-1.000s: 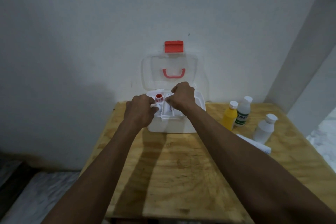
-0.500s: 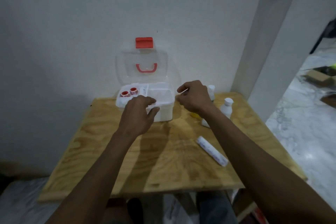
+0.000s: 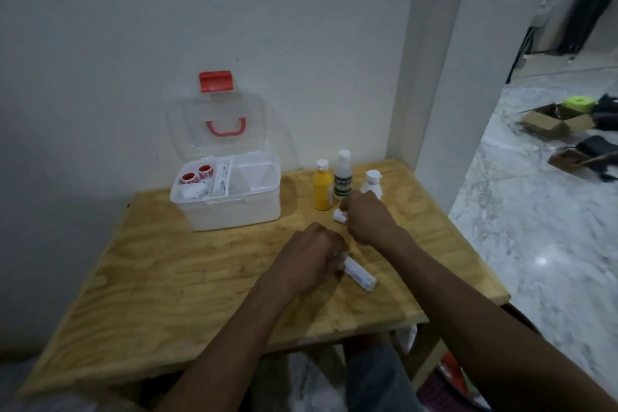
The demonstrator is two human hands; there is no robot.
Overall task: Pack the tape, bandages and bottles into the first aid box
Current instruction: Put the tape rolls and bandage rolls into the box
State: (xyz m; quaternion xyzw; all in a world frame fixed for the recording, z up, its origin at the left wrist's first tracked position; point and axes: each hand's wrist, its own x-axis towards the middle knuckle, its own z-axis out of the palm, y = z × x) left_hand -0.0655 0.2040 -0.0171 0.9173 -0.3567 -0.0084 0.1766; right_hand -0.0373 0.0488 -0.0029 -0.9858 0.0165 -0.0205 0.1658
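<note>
1. At the near part of the wooden table (image 3: 187,281), our left hand (image 3: 306,261) is curled down over one end of a white bandage roll (image 3: 359,273); the fingers seem to close on it, we judge in order to lift it, while the rest of the roll lies flat on the wood and points to the right.

2. A little farther, our right hand (image 3: 368,221) is clenched around a second small white roll (image 3: 338,216), of which only the left end shows out of the fist; it sits just above the table, so we take one roll in each hand, probably to save one trip to the box.

3. Just behind the right hand stand three bottles, all upright and close together: the yellow bottle (image 3: 322,189), the clear bottle with green label (image 3: 343,179) and the small white bottle (image 3: 372,181); they are not packed yet.

4. At the far left, against the wall, the first aid box (image 3: 234,211) stands with its clear lid (image 3: 220,124) leaned open, so both hands are free; the tray already holds two red tape rolls (image 3: 197,174) and some bandages at the left, and the right compartment (image 3: 255,174) looks empty, we think for the bottles.
</note>
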